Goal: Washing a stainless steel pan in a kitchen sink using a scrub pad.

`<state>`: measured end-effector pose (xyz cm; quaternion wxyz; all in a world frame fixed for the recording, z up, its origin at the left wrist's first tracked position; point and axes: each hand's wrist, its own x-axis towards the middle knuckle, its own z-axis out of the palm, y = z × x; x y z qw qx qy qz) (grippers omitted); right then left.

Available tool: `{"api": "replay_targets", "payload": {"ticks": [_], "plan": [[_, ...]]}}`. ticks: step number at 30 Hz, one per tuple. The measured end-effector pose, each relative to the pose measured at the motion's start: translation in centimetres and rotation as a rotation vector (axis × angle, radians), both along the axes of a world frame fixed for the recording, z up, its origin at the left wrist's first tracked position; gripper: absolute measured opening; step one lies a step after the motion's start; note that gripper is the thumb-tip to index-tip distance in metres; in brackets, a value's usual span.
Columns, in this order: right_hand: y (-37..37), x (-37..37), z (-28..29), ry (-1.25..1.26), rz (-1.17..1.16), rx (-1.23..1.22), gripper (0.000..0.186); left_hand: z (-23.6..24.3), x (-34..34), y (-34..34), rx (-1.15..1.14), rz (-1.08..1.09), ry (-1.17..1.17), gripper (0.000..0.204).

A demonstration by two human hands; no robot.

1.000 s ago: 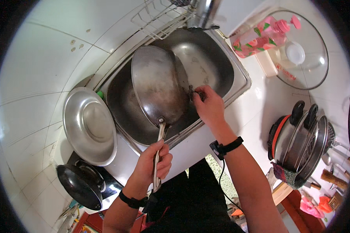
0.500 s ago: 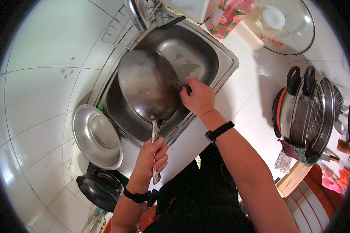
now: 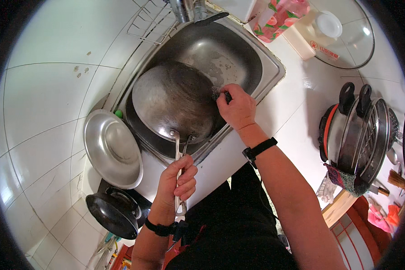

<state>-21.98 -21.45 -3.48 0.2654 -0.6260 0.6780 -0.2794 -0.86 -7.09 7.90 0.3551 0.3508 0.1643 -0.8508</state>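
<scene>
A metal wok, its darkened underside turned up, is tilted over the stainless steel sink. My left hand is closed around its long metal handle, near the sink's front edge. In my right hand is a dark wire scouring pad, pinched in the fingers at the wok's right edge. Most of the pad is hidden by those fingers. Wet patches show on the sink's bottom beyond the wok.
Left of the sink lean a steel basin and a black pan. The faucet and a wire rack are at the back. A glass lid stands back right, with stacked pots on the right.
The wok has rolled about its handle, so more of its underside and a second handle rivet show. My right hand stays at its right edge with the pad. The whole view has shifted slightly.
</scene>
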Motion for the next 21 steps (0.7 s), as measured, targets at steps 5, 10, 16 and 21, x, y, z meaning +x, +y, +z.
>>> {"api": "replay_targets", "payload": {"ticks": [5, 10, 16, 21], "plan": [[0.0, 0.0, -0.2, -0.016, 0.004, -0.043, 0.013, 0.0, -0.1, 0.1, 0.019, 0.112, 0.128, 0.029], [0.1, 0.0, -0.3, -0.071, 0.006, -0.102, 0.011, 0.2, -0.5, 0.1, 0.066, 0.201, 0.196, 0.03], [0.1, -1.6, 0.3, -0.482, -0.071, -0.048, 0.009, 0.1, -1.5, -0.7, 0.0, 0.35, 0.379, 0.025], [5.0, -2.4, 4.1, -0.249, 0.394, -0.166, 0.014, 0.2, -0.4, -0.8, -0.023, 0.466, 0.489, 0.025]]}}
